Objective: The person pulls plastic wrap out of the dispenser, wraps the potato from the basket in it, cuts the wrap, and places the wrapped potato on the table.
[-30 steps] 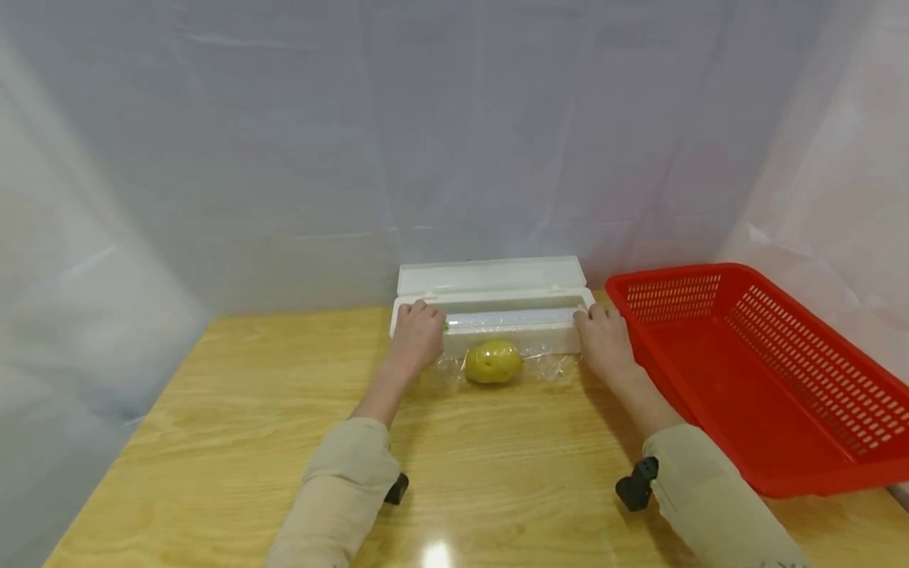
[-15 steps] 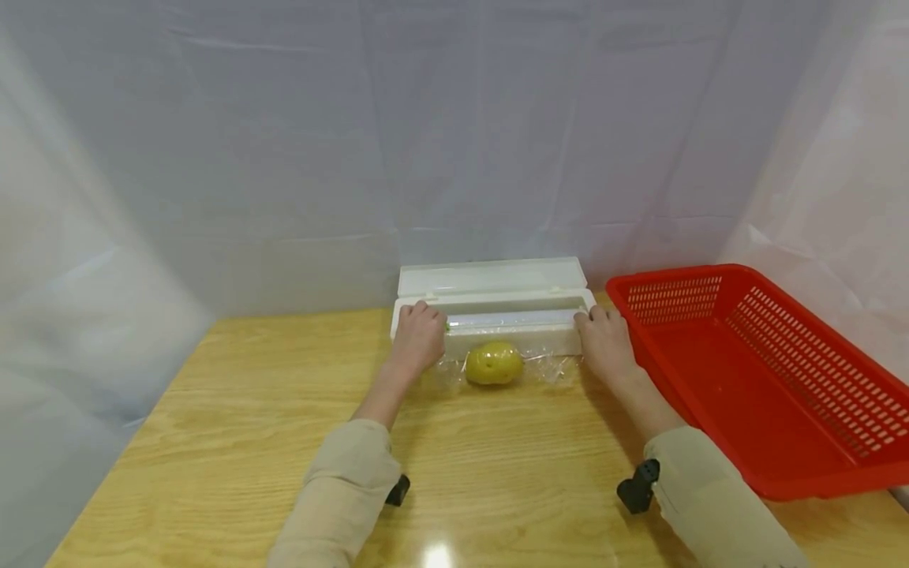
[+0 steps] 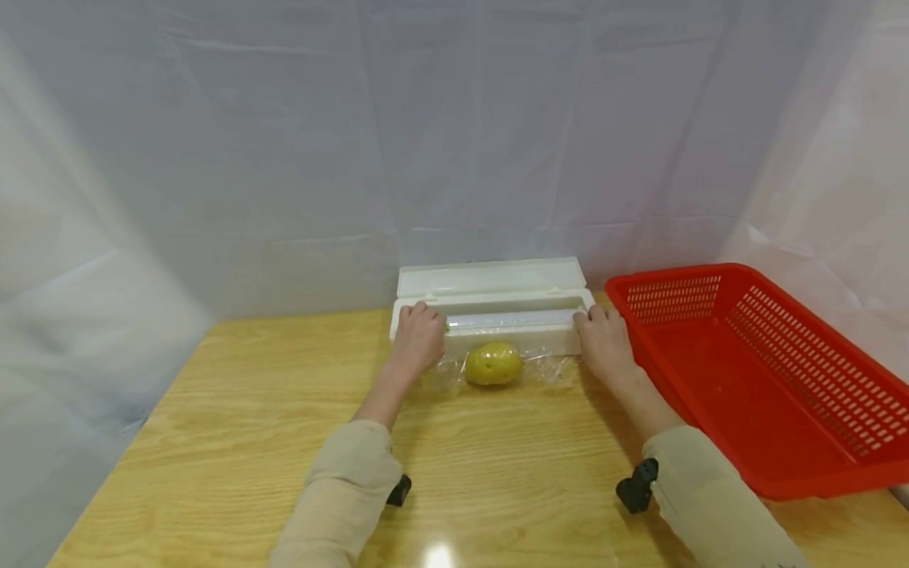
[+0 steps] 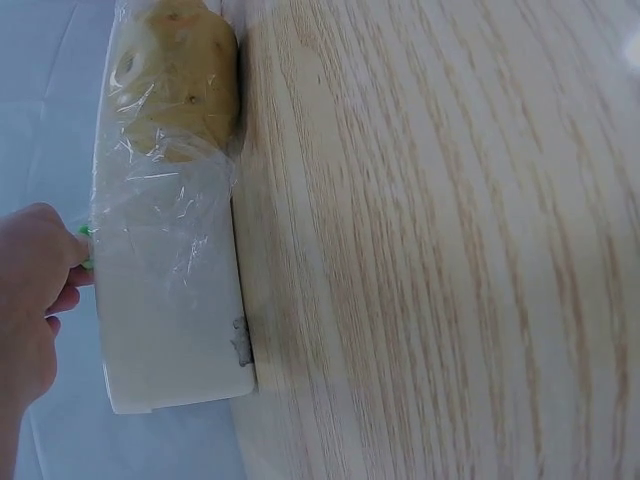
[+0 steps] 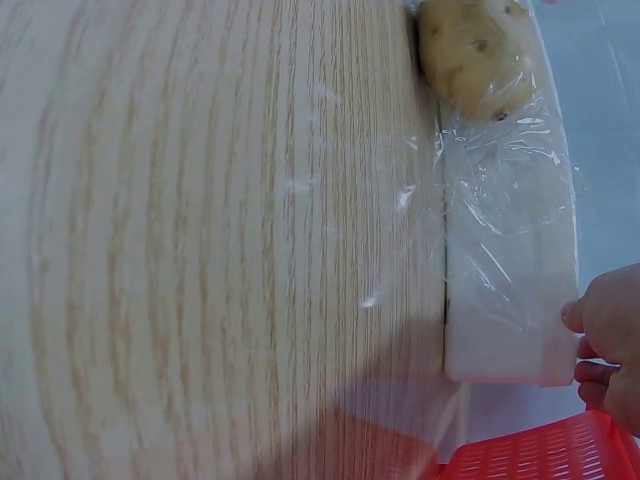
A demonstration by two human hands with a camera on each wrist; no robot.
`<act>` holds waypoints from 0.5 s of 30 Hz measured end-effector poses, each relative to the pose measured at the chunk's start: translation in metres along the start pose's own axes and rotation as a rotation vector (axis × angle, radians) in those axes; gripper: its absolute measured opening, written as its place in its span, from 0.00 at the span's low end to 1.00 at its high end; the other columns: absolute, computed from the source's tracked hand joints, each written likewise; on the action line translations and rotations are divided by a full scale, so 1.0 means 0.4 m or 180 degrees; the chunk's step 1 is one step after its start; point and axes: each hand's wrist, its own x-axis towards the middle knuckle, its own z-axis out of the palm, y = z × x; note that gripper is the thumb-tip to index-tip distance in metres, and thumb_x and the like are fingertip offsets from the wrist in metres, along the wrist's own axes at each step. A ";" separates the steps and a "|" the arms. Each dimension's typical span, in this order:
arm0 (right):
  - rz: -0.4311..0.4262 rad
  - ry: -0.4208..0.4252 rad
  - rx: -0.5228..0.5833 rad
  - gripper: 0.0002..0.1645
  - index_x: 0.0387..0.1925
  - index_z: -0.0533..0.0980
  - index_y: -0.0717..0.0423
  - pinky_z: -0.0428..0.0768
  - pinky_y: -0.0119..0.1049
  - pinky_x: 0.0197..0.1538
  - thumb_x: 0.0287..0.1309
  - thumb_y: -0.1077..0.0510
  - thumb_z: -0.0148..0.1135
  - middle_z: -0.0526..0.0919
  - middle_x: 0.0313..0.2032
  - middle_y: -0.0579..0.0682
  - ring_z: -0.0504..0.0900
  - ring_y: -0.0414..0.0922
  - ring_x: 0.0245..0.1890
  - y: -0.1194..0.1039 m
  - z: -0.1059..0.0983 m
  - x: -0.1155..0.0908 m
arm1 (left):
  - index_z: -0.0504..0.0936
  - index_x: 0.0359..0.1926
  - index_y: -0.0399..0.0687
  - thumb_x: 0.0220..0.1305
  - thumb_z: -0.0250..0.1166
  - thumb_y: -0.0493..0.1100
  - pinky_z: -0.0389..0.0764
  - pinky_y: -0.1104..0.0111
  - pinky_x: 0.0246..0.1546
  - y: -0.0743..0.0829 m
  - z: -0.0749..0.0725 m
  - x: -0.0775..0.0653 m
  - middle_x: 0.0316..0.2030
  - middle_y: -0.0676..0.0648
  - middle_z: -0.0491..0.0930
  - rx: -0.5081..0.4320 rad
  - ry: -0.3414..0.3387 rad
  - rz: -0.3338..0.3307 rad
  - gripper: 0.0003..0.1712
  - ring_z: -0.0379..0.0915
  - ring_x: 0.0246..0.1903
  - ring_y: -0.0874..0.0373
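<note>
A white cling film box (image 3: 513, 341) stands at the back of the table with its lid (image 3: 491, 278) raised. Inside lies a cling film roll (image 3: 510, 319). My left hand (image 3: 420, 339) grips the roll's left end, where a small green bit (image 4: 86, 246) shows by the fingers in the left wrist view. At the opposite end, my right hand (image 3: 604, 341) holds the roll with curled fingers, partly hidden behind the box wall in the right wrist view. A potato (image 3: 493, 364) sits against the box front under clear, wrinkled cling film (image 5: 505, 190), which spreads out on both sides of it.
A red plastic basket (image 3: 754, 465) with slotted walls stands to the right, close beside my right forearm. The wooden table (image 3: 490, 465) extends toward me and to the left. White sheeting (image 3: 454, 142) hangs behind and along the sides.
</note>
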 end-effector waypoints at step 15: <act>0.0006 -0.0012 -0.0043 0.09 0.33 0.75 0.68 0.71 0.51 0.34 0.45 0.74 0.56 0.73 0.29 0.66 0.72 0.62 0.31 0.002 0.000 0.003 | 0.79 0.24 0.40 0.45 0.59 0.28 0.67 0.60 0.38 0.004 -0.003 0.003 0.28 0.46 0.78 -0.0055 -0.0042 -0.0007 0.06 0.68 0.33 0.51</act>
